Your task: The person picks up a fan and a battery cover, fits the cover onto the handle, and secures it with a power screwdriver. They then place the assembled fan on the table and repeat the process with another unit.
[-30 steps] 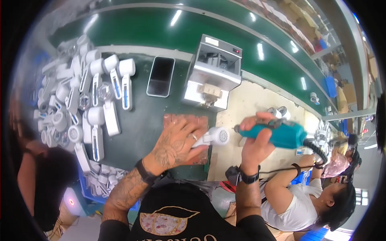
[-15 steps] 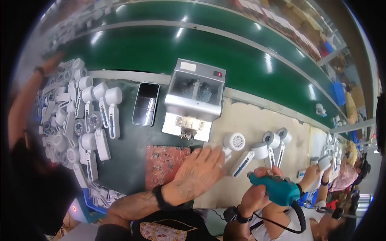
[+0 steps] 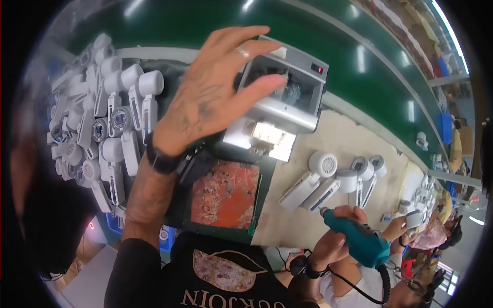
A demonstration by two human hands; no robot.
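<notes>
My left hand (image 3: 205,92), a ring on one finger, reaches over the silver screw feeder (image 3: 287,115), its fingers spread and nothing seen in them. Fingertips overlap the feeder's top and its open window; whether they touch cannot be told. My right hand (image 3: 334,244) is wrapped round a teal electric screwdriver (image 3: 359,238) with a black cable, its tip toward the upper left. Just beyond that tip a white handheld fan (image 3: 300,192) lies on the brown board, beside several other white fans (image 3: 346,180).
A worn red mat (image 3: 224,195) lies in front of the feeder. Many white fans (image 3: 110,149) are piled at the left. A green conveyor (image 3: 359,77) runs behind the bench. Another person (image 3: 431,237) sits at the far right; a dark-clothed one (image 3: 56,215) is at the left.
My left hand has moved from beside the white fan up and left to the screw feeder, now covering the phone's place. My right hand keeps the screwdriver. The whole view has shifted.
</notes>
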